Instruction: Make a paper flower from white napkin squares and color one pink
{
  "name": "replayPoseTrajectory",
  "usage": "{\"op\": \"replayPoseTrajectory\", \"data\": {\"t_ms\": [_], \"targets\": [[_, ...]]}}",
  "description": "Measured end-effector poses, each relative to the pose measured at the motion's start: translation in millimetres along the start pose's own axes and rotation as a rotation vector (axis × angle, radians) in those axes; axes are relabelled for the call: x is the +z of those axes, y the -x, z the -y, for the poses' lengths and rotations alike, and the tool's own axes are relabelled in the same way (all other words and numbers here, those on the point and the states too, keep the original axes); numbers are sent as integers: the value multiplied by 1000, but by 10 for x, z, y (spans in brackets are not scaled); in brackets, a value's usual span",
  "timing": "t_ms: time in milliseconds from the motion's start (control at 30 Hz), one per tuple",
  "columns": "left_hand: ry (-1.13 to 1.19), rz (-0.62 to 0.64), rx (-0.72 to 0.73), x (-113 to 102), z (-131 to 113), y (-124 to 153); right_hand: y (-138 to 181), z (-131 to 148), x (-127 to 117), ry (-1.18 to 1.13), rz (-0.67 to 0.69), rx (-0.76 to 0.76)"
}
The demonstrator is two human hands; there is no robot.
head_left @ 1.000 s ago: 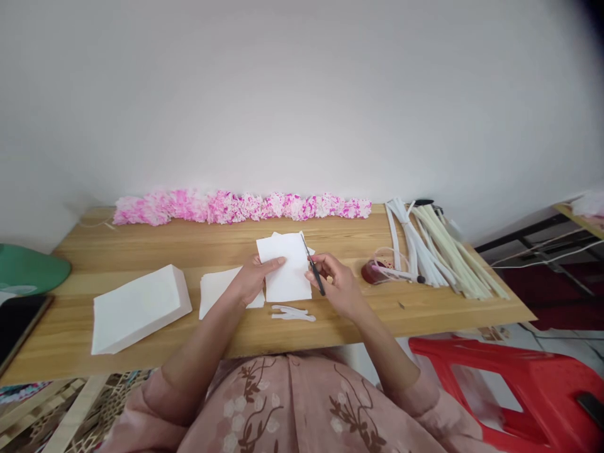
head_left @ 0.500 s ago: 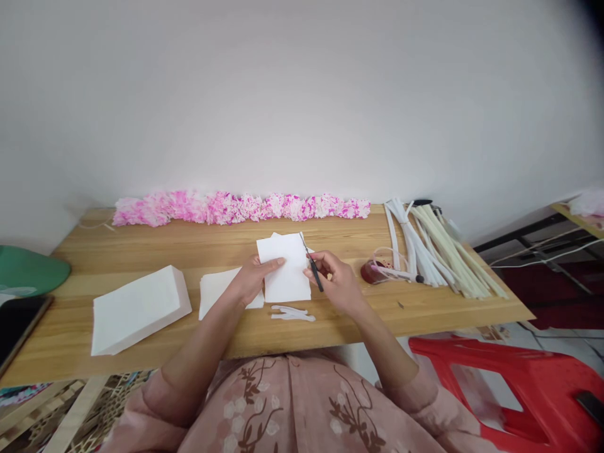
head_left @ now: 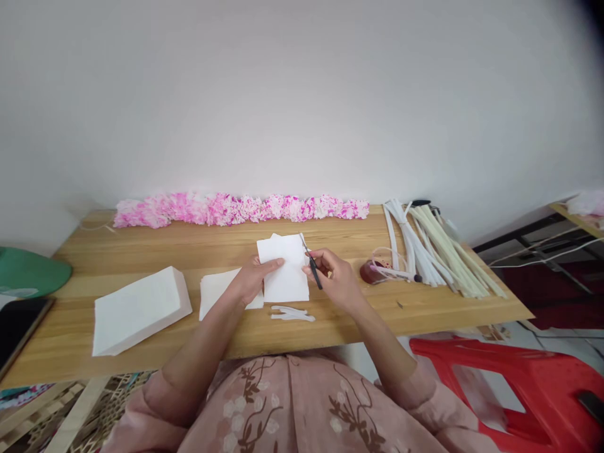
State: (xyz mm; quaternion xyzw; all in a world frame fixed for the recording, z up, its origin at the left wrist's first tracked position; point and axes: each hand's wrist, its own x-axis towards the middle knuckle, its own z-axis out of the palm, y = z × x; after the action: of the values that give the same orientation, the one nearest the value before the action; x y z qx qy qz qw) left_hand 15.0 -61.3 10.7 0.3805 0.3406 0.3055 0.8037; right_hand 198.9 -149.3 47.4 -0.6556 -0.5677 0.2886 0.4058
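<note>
My left hand (head_left: pixel 251 278) pinches a white paper sheet (head_left: pixel 287 277) by its left side, thumb on top; whether it is one sheet or several layers I cannot tell. Closed around a pair of black-handled scissors (head_left: pixel 315 272), my right hand (head_left: pixel 336 280) is at the sheet's right edge. The blades lie along that edge near the upper right corner. Beneath my left wrist lies more white paper (head_left: pixel 212 290). Several narrow white strips (head_left: pixel 291 313) rest on the table just below the sheet.
A thick white paper stack (head_left: pixel 139 311) stands left, near a phone (head_left: pixel 21 327) and a green object (head_left: pixel 33 270). Pink-and-white ruffled bunches (head_left: pixel 236 209) line the wall. At right are a dark red jar (head_left: pixel 370 272), white and cream strips (head_left: pixel 448 251) and a red stool (head_left: pixel 519 377).
Both hands keep nearly the same pose. The scissors have shifted very slightly at the sheet's right edge; otherwise little differs.
</note>
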Motion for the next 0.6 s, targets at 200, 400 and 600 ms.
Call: {"op": "replayPoseTrajectory", "data": {"t_ms": [200,400,600], "targets": [[5,-33,-12,34,-30,18,29,-61,11,-24,-58,2],[190,-310,145,5,-101,-45,394,-299,-423,243,-6,21],[372,-468,296,-31,-184,-81,884,-686,-1042,867,260,-21]]}}
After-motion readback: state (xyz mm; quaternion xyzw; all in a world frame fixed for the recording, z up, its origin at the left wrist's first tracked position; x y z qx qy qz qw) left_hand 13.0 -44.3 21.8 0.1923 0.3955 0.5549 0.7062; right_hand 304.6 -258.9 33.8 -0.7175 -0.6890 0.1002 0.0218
